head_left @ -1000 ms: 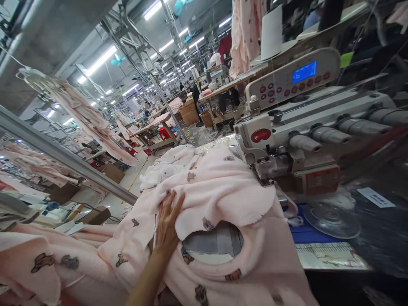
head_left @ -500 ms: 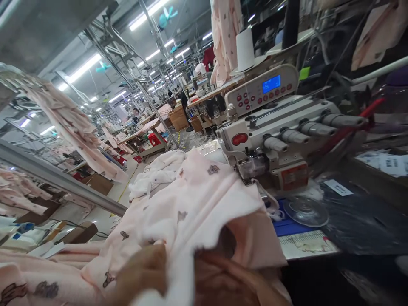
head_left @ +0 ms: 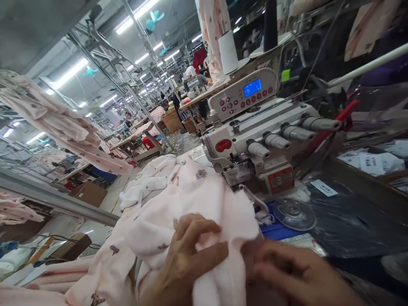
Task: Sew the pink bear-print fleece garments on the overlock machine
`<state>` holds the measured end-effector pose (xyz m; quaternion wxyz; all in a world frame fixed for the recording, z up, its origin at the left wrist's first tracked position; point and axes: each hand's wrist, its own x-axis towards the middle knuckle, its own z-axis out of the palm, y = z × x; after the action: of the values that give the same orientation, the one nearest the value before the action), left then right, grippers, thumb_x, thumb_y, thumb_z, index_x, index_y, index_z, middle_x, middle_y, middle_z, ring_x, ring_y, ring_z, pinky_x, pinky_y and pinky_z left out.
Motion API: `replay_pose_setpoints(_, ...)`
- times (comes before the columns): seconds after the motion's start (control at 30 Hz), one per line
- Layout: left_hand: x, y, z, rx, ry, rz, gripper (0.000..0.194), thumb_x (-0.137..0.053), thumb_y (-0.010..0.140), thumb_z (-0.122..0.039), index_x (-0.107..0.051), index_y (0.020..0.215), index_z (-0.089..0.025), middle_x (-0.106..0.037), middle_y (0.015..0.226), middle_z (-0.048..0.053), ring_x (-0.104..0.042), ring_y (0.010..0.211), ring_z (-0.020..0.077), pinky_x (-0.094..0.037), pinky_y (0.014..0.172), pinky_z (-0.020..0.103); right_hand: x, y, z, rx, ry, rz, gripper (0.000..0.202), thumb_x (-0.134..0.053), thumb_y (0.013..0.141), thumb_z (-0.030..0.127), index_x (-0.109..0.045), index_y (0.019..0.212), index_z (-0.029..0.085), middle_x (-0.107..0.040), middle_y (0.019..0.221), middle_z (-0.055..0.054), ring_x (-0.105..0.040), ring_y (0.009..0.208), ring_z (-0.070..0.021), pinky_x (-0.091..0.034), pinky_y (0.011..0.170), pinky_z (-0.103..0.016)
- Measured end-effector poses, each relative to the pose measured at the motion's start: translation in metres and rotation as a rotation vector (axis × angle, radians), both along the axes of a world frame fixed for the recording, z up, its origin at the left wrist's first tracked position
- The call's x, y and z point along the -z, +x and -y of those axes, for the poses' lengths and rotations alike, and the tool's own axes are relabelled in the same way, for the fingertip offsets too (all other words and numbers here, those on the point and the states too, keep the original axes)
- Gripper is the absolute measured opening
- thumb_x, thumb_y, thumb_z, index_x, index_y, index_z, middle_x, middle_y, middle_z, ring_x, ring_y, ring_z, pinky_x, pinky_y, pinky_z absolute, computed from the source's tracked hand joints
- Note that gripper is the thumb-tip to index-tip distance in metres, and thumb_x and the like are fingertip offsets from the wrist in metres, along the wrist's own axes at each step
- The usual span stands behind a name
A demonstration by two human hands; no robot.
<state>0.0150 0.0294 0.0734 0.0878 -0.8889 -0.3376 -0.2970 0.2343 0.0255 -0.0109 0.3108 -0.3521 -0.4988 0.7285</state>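
Note:
A pale pink fleece garment piece (head_left: 204, 195) with small dark animal prints lies bunched up to the overlock sewing machine (head_left: 248, 136), one edge close to the presser foot. My left hand (head_left: 191, 255) grips a fold of this fleece, thumb on the near side and fingers curled over the far side. To its right, my right hand (head_left: 296, 272) is somewhat blurred, its curled fingers pinching the fabric's near right edge. The fingertips of that hand are partly lost in shadow.
White fleece pieces (head_left: 149, 176) are piled behind the garment. A clear round dish (head_left: 295, 213) rests right of the machine, beside a dark plastic-covered surface (head_left: 344, 221). A metal rail (head_left: 60, 195) crosses at left, and a thread cone (head_left: 228, 53) stands above the machine.
My left hand has moved right and up over the fleece. My right hand has come from under the fabric to its right edge. The view has shifted slightly, and the fabric is more bunched.

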Motion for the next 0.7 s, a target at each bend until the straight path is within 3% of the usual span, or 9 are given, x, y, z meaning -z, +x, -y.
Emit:
replay_pose_setpoints(0.07,-0.01,-0.001,-0.009,0.101,-0.116,-0.018,0.013,-0.056,0.101,-0.022,-0.069,0.099,-0.024,-0.074,0.109,0.0,-0.061,0.117,0.014,-0.031,0.124,0.044,-0.007,0.014,-0.021,0.228,0.098,0.075,0.046,-0.082,0.074,0.057,-0.067,0.094,0.019,-0.056,0.074,0.001,-0.05,0.056,-0.0118,-0.044,0.045,-0.018)
replay_pose_setpoints(0.1,-0.014,0.0,-0.013,0.163,-0.171,-0.037,0.013,-0.055,0.101,-0.021,-0.068,0.099,-0.024,-0.076,0.108,-0.003,-0.061,0.121,0.0122,-0.018,0.13,0.045,-0.01,0.017,-0.03,0.249,0.107,0.078,0.046,-0.083,0.072,0.056,-0.067,0.095,0.02,-0.059,0.075,0.001,-0.054,0.056,-0.0132,-0.048,0.045,-0.019)
replay_pose_setpoints(0.17,-0.021,0.004,-0.02,0.262,-0.227,-0.077,0.014,-0.054,0.101,-0.019,-0.067,0.097,-0.02,-0.079,0.101,-0.006,-0.066,0.116,0.0096,-0.006,0.133,0.043,-0.015,0.016,-0.041,0.232,0.094,0.056,0.042,-0.081,0.073,0.055,-0.068,0.088,0.018,-0.059,0.07,0.001,-0.057,0.052,-0.0135,-0.051,0.045,-0.021)
replay_pose_setpoints(0.27,-0.028,0.015,-0.026,0.267,-0.163,-0.092,0.006,-0.063,0.095,-0.013,-0.068,0.094,-0.017,-0.08,0.098,-0.006,-0.072,0.101,0.0081,-0.007,0.134,0.04,-0.015,0.011,-0.043,0.218,0.091,0.038,0.038,-0.077,0.079,0.051,-0.066,0.073,0.015,-0.057,0.061,0.002,-0.053,0.045,-0.0091,-0.047,0.043,-0.016)
replay_pose_setpoints(0.33,-0.029,0.023,-0.027,0.237,-0.139,-0.087,0.008,-0.066,0.093,-0.01,-0.069,0.096,-0.017,-0.08,0.099,-0.006,-0.073,0.097,0.0074,-0.005,0.134,0.042,-0.011,0.01,-0.041,0.225,0.112,0.009,0.037,-0.077,0.079,0.05,-0.067,0.072,0.015,-0.055,0.057,0.003,-0.048,0.042,-0.0071,-0.043,0.04,-0.014)
replay_pose_setpoints(0.47,-0.026,0.039,-0.026,0.168,-0.084,-0.102,0.011,-0.059,0.098,-0.012,-0.069,0.099,-0.016,-0.08,0.103,-0.003,-0.073,0.096,0.009,-0.005,0.133,0.047,-0.001,0.011,-0.037,0.244,0.168,-0.107,0.033,-0.073,0.086,0.052,-0.078,0.097,0.021,-0.065,0.063,0.001,-0.049,0.047,-0.0085,-0.04,0.041,-0.012)
replay_pose_setpoints(0.57,-0.025,0.048,-0.027,0.112,-0.023,-0.1,0.016,-0.053,0.101,-0.016,-0.069,0.097,-0.014,-0.08,0.099,-0.001,-0.074,0.093,0.0098,-0.007,0.133,0.05,0.001,0.011,-0.03,0.215,0.018,-0.199,0.043,-0.075,0.086,0.054,-0.076,0.117,0.025,-0.073,0.074,-0.001,-0.059,0.052,-0.0134,-0.047,0.046,-0.018)
replay_pose_setpoints(0.7,-0.026,0.059,-0.027,0.026,-0.059,-0.131,0.024,-0.046,0.103,-0.018,-0.07,0.102,-0.013,-0.08,0.104,0.002,-0.074,0.097,0.0133,-0.007,0.131,0.053,-0.01,0.01,-0.018,0.289,-0.13,-0.204,0.046,-0.086,0.075,0.046,-0.078,0.114,0.024,-0.073,0.076,-0.001,-0.066,0.062,-0.0172,-0.054,0.057,-0.021)
